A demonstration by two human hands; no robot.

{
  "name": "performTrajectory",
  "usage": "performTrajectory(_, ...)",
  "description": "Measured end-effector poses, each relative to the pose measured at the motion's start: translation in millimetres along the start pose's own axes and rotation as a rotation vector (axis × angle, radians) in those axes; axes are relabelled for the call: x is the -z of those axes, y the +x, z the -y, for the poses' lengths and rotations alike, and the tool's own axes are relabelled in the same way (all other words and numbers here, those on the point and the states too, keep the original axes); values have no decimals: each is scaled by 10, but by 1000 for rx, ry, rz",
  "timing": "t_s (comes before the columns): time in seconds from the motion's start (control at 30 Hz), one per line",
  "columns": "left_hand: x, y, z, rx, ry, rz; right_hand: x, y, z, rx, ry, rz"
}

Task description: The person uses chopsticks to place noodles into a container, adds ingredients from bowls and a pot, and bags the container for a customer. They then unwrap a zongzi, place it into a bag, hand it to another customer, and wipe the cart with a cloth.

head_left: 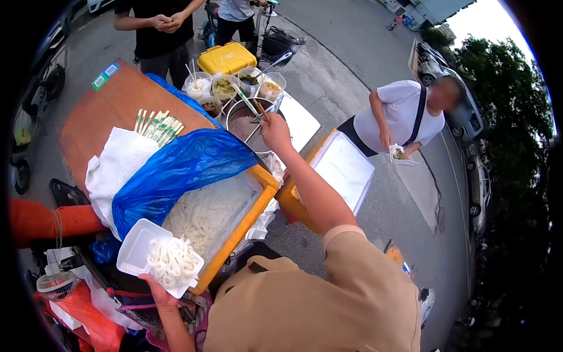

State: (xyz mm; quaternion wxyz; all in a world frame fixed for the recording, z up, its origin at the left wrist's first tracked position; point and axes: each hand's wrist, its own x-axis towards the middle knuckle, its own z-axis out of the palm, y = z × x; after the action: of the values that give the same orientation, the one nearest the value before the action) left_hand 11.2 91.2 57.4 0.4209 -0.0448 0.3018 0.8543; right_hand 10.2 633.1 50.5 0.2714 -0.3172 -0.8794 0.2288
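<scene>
My left hand (160, 293) holds an open white foam box (138, 249) from below. White noodles (173, 261) are heaped in one half of it. Beyond the box, more noodles (202, 217) lie in a yellow-edged crate (239, 226), partly covered by a blue plastic bag (182, 167). Over a round metal pot (241, 124), my right hand (275, 130) is closed on wooden chopsticks (260, 110). Several tubs of toppings stand behind the pot, one with yellow-green pieces (224, 87). Light pinkish contents show in the pot.
Wrapped chopsticks (158, 127) and a white towel (126, 167) lie on a brown board (97, 126). A yellow case (227, 57) stands behind the tubs. A person in white (404, 114) holds a small container at the right; two people stand at the back.
</scene>
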Motion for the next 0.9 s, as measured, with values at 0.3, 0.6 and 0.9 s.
performTrajectory(0.3,437,37,-296,87,90,-131,766,-2828,-3503,-1036,-15,-68)
performTrajectory(0.6,573,-65,-416,12,84,-63,1374,-2556,-2251,-1130,774,-18)
performTrajectory(0.9,692,-722,-565,-125,-23,-69,402,-2338,1301,-677,862,431)
